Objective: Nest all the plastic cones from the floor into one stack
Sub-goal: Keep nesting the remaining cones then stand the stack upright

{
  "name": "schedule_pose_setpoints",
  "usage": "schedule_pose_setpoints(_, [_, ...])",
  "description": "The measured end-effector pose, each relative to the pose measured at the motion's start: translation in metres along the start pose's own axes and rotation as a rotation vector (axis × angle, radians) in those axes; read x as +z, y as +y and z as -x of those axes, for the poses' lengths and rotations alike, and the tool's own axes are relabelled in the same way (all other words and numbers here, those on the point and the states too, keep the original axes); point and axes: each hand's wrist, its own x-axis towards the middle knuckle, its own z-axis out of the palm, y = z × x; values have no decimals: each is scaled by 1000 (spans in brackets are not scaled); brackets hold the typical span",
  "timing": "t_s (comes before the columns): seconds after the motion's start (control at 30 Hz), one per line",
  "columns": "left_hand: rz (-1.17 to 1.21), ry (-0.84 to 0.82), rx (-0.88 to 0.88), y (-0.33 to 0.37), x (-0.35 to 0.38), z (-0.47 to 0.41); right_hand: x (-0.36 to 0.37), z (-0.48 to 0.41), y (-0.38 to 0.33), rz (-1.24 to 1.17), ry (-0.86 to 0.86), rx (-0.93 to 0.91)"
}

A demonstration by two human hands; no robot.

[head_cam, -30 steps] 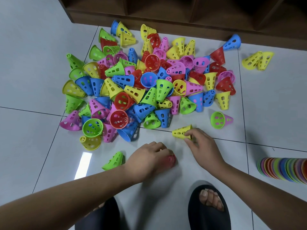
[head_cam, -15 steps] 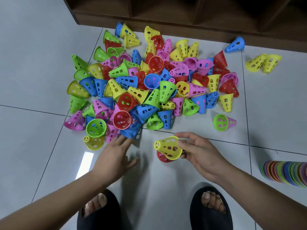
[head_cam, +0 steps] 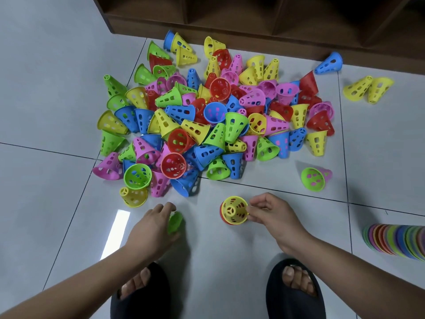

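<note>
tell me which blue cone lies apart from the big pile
The blue cone on its side at far right, beside the wooden shelf; all other blue ones sit in the pile.

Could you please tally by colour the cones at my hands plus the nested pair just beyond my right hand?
Green: 2, green cone at the left hand, paired green cone
Yellow: 1, yellow cone pinched by the right hand
Red: 1, red cone under it
Pink: 1, paired pink cone
Total: 5

glossy tiles [head_cam: 57, 203], perforated plastic cones [head_cam: 207, 125]
</note>
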Motion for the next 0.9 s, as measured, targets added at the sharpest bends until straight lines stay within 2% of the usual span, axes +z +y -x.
schedule_pose_setpoints(0.2, [247, 173, 249, 27, -21, -7, -4, 0, 4, 128, 12, -19])
schedule_pose_setpoints(0.33, [373, 250, 362, 66, -46, -8, -20, 0, -2, 293, 62, -182])
schedule_pose_setpoints(0.47, [424, 249, 455, 100, -54, -11, -49, -9, -14, 445, 204, -435])
schedule_pose_setpoints(0.6, [413, 197, 559, 120, -45, -16, -88, -23, -25, 642, 439, -558])
schedule_pose_setpoints(0.73, [355, 136, 635, 129, -29, -22, -120, -45, -17, 728, 612, -444])
schedule_pose_setpoints(0.83, [291, 98, 680, 124, -16, -30, -136, -59, -13, 656, 548, -162])
schedule_pose_setpoints(0.9, [257, 89, 690, 120, -11, -34, -142, -64, -14, 508, 529, 19])
